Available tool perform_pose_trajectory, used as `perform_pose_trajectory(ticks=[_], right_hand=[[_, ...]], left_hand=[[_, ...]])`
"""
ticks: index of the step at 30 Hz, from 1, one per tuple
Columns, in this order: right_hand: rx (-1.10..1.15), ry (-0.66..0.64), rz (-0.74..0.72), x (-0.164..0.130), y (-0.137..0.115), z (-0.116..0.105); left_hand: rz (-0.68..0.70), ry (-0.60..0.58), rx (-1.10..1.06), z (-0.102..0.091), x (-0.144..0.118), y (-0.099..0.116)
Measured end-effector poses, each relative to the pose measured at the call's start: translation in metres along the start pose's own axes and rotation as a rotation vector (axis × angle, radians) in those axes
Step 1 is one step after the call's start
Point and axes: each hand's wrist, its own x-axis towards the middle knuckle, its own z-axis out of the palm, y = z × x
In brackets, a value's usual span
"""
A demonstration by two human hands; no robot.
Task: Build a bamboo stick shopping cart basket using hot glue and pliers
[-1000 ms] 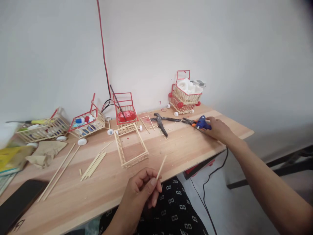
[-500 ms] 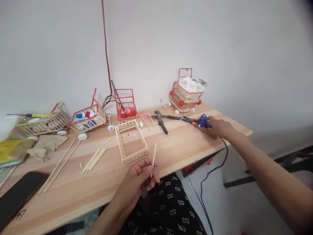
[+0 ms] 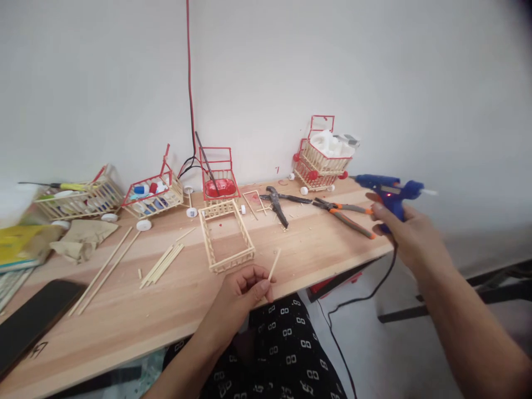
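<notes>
Between the thumb and fingers of my left hand (image 3: 247, 288) is a short wooden stick (image 3: 274, 265), tilted up to the right near the table's front edge. My right hand (image 3: 409, 233) is wrapped round the handle of a blue glue gun (image 3: 380, 183), held up at the right with its nozzle pointing left. A red light glows on its side, and a white glue stick pokes out at the back. Just beyond my left hand lies a rectangular wooden-stick frame (image 3: 231, 261). Pliers with orange-grey handles (image 3: 351, 221) lie left of my right hand.
Cut sticks (image 3: 162, 266) and two longer sticks (image 3: 106, 271) lie on the wooden table (image 3: 187, 302). Small stick carts (image 3: 152, 194) line the wall. Black-handled cutters (image 3: 276, 208) and a phone (image 3: 39, 318) rest there too. The glue gun's cable (image 3: 366, 299) hangs off the right edge.
My right hand has lifted the glue gun off the table, up and to the right, away from the pliers. In my left hand the stick now leans further to the right.
</notes>
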Motion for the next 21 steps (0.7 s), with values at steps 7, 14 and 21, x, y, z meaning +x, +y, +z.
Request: perform_pose_trajectory(ticks=[7, 14, 21], right_hand=[[0.534, -0.29, 0.193, -0.068, -0.009, 0.045], [0.557, -0.67, 0.243, -0.1, -0.016, 0.056], [0.357, -0.772, 0.2, -0.109, -0.011, 0.048]], left_hand=[[0.122, 0.062, 0.238, -0.005, -0.003, 0.009], [0.024, 0.028, 0.168, -0.009, -0.001, 0.006], [0.006, 0.016, 0.04, 0.0, 0.006, 0.002]])
